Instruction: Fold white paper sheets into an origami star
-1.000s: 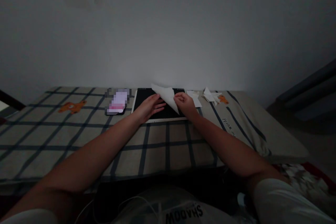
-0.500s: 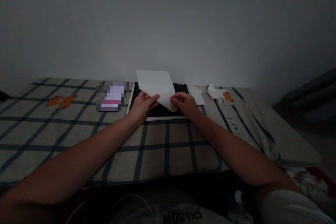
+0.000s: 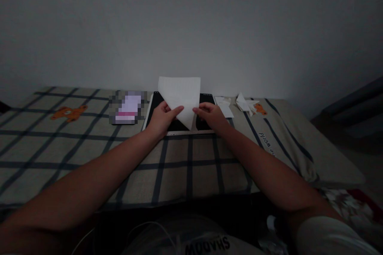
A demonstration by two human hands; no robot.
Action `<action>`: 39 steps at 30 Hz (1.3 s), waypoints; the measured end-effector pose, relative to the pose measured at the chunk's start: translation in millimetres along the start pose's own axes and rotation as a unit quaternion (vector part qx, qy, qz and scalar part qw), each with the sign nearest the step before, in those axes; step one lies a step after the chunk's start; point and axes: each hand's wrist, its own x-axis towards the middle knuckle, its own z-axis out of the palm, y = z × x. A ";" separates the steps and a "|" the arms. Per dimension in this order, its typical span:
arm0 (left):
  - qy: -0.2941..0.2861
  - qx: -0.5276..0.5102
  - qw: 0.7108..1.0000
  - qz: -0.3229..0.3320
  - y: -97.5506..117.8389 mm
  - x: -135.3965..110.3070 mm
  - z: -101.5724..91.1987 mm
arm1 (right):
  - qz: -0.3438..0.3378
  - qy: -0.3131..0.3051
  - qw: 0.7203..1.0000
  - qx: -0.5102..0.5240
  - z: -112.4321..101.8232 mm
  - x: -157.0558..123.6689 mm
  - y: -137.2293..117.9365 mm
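A sheet of white paper [image 3: 182, 93] is held up between my two hands, its lower part narrowing to a point near the bottom. My left hand [image 3: 164, 117] pinches its left edge, thumb on the near face. On the opposite edge, my right hand [image 3: 208, 113] grips the paper between thumb and fingers. Beneath the paper lies a flat black board [image 3: 176, 126] with a pale rim, partly covered by the sheet and my hands.
A phone with a blurred screen [image 3: 129, 107] lies left of the board. To the right are a small white paper piece [image 3: 226, 110] and folded white paper [image 3: 243, 103]. A checked cloth [image 3: 203, 167] covers the table, which meets a plain wall [image 3: 191, 28].
The paper has turned more upright and squarer to me, its top right corner moving right and up. Both hands still hold it, in nearly the same places.
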 end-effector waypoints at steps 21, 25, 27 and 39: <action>-0.315 0.602 0.677 0.282 7.8 -2.6 -15.4 | -0.035 -0.044 0.919 -0.389 -18.5 12.9 19.5; -0.323 0.617 0.667 0.265 6.4 -1.7 -17.3 | -0.067 -0.018 0.898 -0.435 -24.8 14.4 26.0; -0.326 0.617 0.668 0.259 6.4 0.4 -19.8 | -0.104 -0.015 0.891 -0.442 -29.0 15.1 27.9; -0.322 0.545 0.735 0.244 12.9 20.9 -35.7 | -0.156 -0.151 0.841 -0.495 -26.0 13.1 25.3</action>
